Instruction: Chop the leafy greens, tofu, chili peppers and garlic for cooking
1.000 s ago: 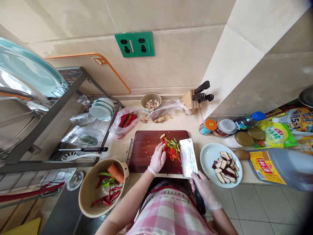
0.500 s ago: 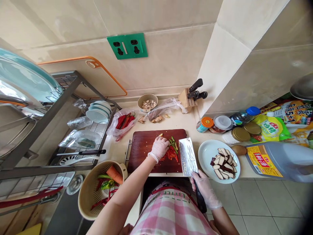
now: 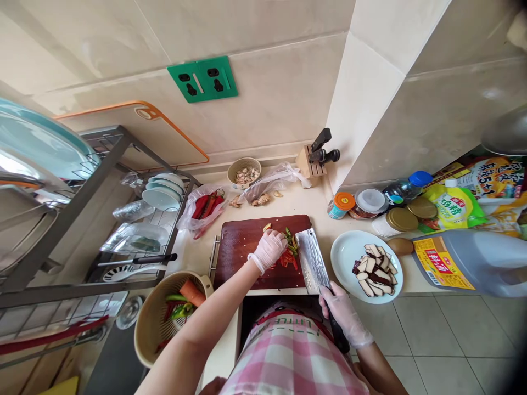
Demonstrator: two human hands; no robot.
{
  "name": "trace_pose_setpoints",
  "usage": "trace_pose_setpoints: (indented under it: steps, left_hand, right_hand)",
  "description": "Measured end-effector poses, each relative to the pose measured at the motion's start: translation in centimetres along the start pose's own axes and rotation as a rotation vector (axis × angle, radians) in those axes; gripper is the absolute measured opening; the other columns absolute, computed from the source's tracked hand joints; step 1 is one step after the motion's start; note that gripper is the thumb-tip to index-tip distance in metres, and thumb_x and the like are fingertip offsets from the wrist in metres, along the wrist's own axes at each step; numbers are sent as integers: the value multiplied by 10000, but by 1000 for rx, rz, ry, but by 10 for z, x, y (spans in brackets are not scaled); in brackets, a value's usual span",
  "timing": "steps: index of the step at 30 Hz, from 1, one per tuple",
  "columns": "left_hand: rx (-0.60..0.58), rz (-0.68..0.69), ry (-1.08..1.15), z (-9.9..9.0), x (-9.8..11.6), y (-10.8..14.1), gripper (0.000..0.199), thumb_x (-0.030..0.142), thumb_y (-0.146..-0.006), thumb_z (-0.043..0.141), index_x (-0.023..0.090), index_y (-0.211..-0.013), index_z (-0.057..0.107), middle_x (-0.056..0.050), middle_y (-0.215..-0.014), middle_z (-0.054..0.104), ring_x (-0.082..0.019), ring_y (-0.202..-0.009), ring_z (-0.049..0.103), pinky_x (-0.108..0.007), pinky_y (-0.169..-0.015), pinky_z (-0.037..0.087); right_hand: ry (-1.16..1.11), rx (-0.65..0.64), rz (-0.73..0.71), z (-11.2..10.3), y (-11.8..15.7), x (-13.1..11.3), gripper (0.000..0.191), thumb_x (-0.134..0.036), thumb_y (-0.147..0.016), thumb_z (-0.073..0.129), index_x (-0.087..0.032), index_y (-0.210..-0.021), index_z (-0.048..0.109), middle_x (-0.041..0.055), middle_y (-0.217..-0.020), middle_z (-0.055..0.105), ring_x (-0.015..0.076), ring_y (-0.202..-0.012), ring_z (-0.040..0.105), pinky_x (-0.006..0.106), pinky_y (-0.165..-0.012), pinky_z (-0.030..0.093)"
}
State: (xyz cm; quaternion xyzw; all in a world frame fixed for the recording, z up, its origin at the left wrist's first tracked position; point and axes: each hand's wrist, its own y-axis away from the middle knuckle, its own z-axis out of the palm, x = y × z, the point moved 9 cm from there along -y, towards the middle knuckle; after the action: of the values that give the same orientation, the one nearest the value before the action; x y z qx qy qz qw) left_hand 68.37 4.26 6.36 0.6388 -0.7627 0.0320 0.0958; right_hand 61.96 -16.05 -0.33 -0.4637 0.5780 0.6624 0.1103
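My left hand [image 3: 269, 249], in a clear glove, is over the wooden cutting board [image 3: 236, 252]. Its fingers are bunched down on sliced red and green peppers [image 3: 291, 253], partly hiding them. Just beyond the fingertips lies a small yellowish piece [image 3: 267, 226]. A cleaver [image 3: 312, 260] is gripped by its black handle in my gloved right hand [image 3: 342, 311]. The broad blade rests flat or nearly so over the board's right edge, with small bits stuck to it. To the right is a white plate [image 3: 341, 263] of sliced dark-skinned mushrooms or similar pieces [image 3: 377, 270].
A colander [image 3: 142, 334] with a carrot and peppers stands at the near left, beside a dish rack [image 3: 164, 274]. Behind the board are bagged red peppers [image 3: 208, 206], a garlic basket [image 3: 245, 160], ginger [image 3: 261, 199] and a knife block [image 3: 307, 162]. Jars [image 3: 341, 205] and a large jug [image 3: 465, 263] line the right.
The view has shifted slightly. The cleaver blade has turned flatter and angled a little further left at its tip. My left hand stays on the peppers, and the yellowish piece shows more clearly.
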Motion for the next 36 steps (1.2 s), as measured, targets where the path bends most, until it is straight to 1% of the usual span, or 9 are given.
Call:
trace_pose_setpoints:
  steps: [4, 8, 11, 14, 19, 24, 27, 32, 36]
  left_hand:
    - [-46, -42, -5, 5, -4, -2, 225, 127, -852, 425, 189, -787, 632, -84, -800, 625, -213, -848, 541, -407, -864, 361]
    - [-6, -57, 17, -8, -8, 4, 237, 159, -872, 418, 199, -793, 637, -85, -825, 632, -217, -859, 542, -395, -845, 356]
    - [82, -124, -6, -16, -19, 33, 223, 230, -893, 420, 233, -884, 643, -81, -835, 626, -215, -854, 542, -378, -818, 352]
    - [139, -245, -16, -3, -36, 76, 213, 222, -890, 433, 256, -936, 637, -70, -799, 624, -202, -815, 550, -360, -791, 356]
    - [172, -331, -17, 31, -41, 124, 189, 203, -883, 452, 247, -937, 628, -56, -871, 656, -193, -823, 571, -350, -768, 369]
    - [238, -334, 104, 29, -38, 140, 186, 243, -890, 445, 250, -943, 623, -55, -933, 664, -197, -897, 585, -354, -770, 400]
    - [402, -434, 241, 15, -47, 154, 179, 243, -884, 440, 240, -953, 605, -59, -945, 650, -196, -922, 584, -366, -814, 430]
    - [890, -803, 586, -4, -80, 189, 289, 334, -899, 410, 197, -1144, 481, -99, -1129, 571, -197, -1066, 548, -378, -945, 437]
    - [976, -822, 983, 8, -91, 177, 388, 416, -933, 305, 197, -1233, 415, -103, -1225, 551, -185, -1122, 548, -361, -973, 444]
  right_hand:
    - [-5, -20, 10, -1, -5, 0, 235, -432, -763, 446, -226, -675, 375, -99, -494, 471, 59, -346, 407, 195, -371, 307]
    - [4, -21, 12, -2, -8, -4, 237, -440, -764, 449, -228, -685, 378, -96, -498, 477, 63, -354, 414, 192, -369, 308]
    - [12, -10, -1, -3, -8, -9, 242, -433, -772, 447, -231, -669, 362, -91, -503, 480, 64, -358, 419, 194, -376, 311]
    - [70, -12, -72, -2, -9, -20, 253, -440, -780, 441, -233, -655, 366, -86, -503, 474, 70, -359, 426, 204, -394, 333]
    - [343, -115, -198, 19, -9, -44, 243, -436, -823, 387, -235, -704, 453, -69, -512, 507, 90, -359, 458, 215, -420, 359]
    - [835, -170, -398, 53, 2, -82, 231, -367, -863, 370, -234, -788, 544, -3, -613, 636, 135, -494, 582, 229, -484, 334]
    - [1079, -180, -530, 72, 10, -105, 217, -285, -881, 363, -230, -808, 560, 36, -738, 692, 161, -646, 641, 244, -523, 301]
    - [1408, -244, -629, 95, 4, -130, 195, -240, -880, 394, -226, -817, 578, 38, -742, 702, 158, -638, 653, 264, -499, 240]
    - [1599, -344, -731, 117, -5, -141, 208, -218, -875, 404, -216, -804, 599, 50, -741, 701, 190, -653, 661, 257, -480, 240]
